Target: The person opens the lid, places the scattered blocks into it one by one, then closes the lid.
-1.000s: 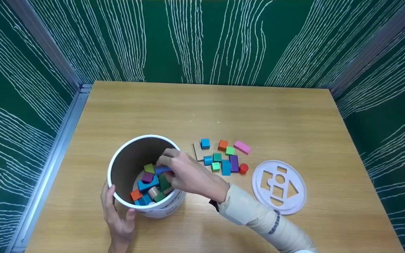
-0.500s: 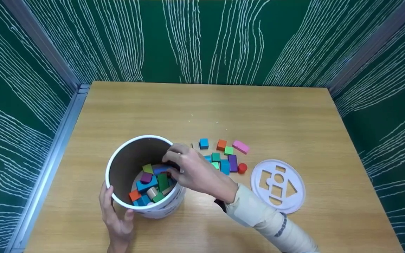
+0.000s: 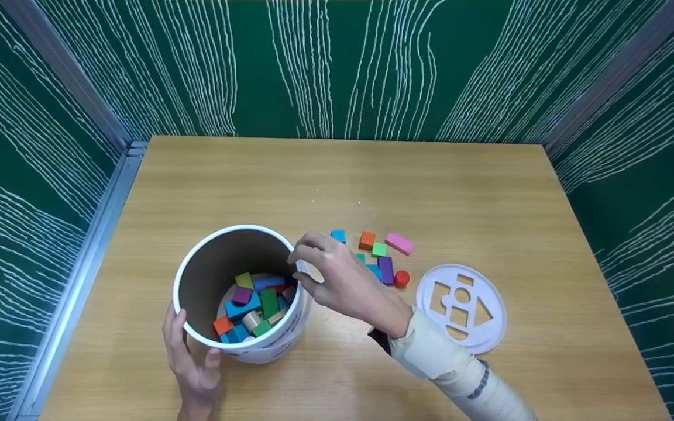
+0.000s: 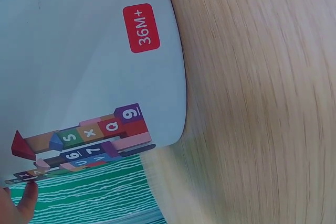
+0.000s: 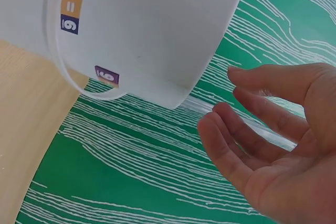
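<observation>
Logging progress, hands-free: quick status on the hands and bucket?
Left hand against bucket. Right hand empty, beside the rim. Bucket open, blocks inside. Lid on table, not blocking the opening.

On the bucket [image 4: 89, 66], a red label [image 4: 141, 28] at upper left of the left wrist view reads "36M+"; printed blocks [image 4: 86, 133] at lower left show S, X, Q, 9, 6, 7. A printed strip [image 5: 71, 6], upper left in the right wrist view, shows 4 and =.

1 table [image 3: 337, 181], 1 bucket [image 3: 264, 355], 1 lid [image 3: 489, 332] with 6 holes [image 3: 463, 294]. 1 left hand [image 3: 193, 368], 1 right hand [image 3: 343, 272]. Loose blocks [image 3: 386, 270]: 8 visible, area partly hidden. Blocks inside [image 3: 269, 303]: 10+, overlapping, exact number unclear.
</observation>
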A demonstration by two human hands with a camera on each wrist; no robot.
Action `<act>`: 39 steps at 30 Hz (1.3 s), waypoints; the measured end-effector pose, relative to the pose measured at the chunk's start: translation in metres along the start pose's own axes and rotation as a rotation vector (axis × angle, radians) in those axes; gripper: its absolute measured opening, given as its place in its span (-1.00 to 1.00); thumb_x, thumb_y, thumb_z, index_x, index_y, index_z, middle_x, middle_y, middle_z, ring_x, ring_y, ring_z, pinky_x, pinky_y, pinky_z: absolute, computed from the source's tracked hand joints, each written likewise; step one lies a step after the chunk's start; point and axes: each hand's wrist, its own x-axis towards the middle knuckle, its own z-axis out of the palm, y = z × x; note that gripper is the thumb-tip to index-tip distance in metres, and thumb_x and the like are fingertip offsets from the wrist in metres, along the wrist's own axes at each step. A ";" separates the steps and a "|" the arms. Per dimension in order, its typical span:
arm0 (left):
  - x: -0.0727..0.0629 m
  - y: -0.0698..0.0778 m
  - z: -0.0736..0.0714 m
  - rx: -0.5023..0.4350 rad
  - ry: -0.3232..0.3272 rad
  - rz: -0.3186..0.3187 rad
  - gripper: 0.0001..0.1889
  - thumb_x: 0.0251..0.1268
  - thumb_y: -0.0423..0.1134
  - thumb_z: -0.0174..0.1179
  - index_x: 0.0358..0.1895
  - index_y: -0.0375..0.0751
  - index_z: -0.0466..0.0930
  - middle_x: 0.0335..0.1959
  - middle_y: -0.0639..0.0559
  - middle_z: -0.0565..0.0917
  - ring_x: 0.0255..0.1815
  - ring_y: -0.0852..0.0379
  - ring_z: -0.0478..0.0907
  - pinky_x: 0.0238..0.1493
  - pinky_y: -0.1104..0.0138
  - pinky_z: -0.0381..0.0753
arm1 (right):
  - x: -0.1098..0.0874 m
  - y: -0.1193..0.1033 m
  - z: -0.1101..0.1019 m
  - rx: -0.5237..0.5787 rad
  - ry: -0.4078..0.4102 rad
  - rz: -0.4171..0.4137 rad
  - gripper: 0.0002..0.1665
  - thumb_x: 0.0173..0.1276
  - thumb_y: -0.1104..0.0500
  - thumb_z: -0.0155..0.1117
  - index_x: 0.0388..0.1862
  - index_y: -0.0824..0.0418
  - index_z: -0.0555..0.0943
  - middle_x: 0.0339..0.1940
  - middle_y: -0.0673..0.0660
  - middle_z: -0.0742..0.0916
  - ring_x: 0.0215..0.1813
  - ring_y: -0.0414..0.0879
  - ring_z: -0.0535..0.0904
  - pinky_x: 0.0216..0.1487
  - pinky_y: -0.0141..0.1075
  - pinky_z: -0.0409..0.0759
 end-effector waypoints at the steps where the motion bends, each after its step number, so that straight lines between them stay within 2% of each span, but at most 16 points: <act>1: 0.000 0.000 0.000 0.003 -0.002 -0.003 -0.25 0.30 0.08 0.08 0.19 -0.63 0.20 0.27 -0.54 0.21 0.34 -0.02 0.20 0.31 0.37 0.23 | -0.001 0.001 0.000 0.003 0.005 0.006 -0.79 0.16 0.31 0.38 -0.19 0.19 0.67 -0.14 0.07 0.64 -0.08 -0.10 0.55 -0.04 -0.40 0.57; 12: -0.009 -0.019 -0.001 0.025 -0.012 -0.028 -0.21 0.29 0.13 0.08 0.21 -0.60 0.20 0.31 -0.48 0.21 0.35 -0.02 0.19 0.31 0.39 0.22 | -0.014 0.013 -0.003 -0.007 0.019 0.054 -0.76 0.13 0.32 0.40 -0.18 0.21 0.66 -0.14 0.07 0.62 -0.12 -0.12 0.53 -0.18 -0.42 0.60; 21: -0.004 -0.009 0.000 -0.015 0.007 0.007 -0.22 0.28 0.11 0.09 0.19 -0.63 0.20 0.28 -0.52 0.21 0.33 -0.05 0.20 0.30 0.36 0.26 | -0.025 0.031 0.002 -0.052 0.065 0.042 -0.79 0.09 0.36 0.40 -0.28 0.20 0.64 -0.21 0.04 0.61 -0.25 -0.14 0.55 -0.25 -0.42 0.59; 32: -0.005 -0.013 -0.002 0.001 -0.012 -0.025 -0.21 0.28 0.12 0.09 0.21 -0.61 0.20 0.31 -0.49 0.20 0.36 -0.01 0.18 0.31 0.38 0.22 | -0.040 0.050 0.005 -0.083 0.013 0.203 -0.73 0.07 0.33 0.44 -0.21 0.14 0.69 -0.15 0.07 0.64 -0.12 -0.11 0.55 -0.12 -0.40 0.59; 39: -0.008 -0.020 -0.003 0.016 -0.020 -0.038 -0.21 0.28 0.13 0.10 0.23 -0.58 0.19 0.33 -0.45 0.20 0.37 -0.01 0.17 0.32 0.37 0.21 | -0.054 0.062 0.008 -0.072 0.018 0.249 -0.72 0.04 0.38 0.43 -0.23 0.19 0.68 -0.16 0.08 0.63 -0.13 -0.08 0.55 -0.14 -0.34 0.61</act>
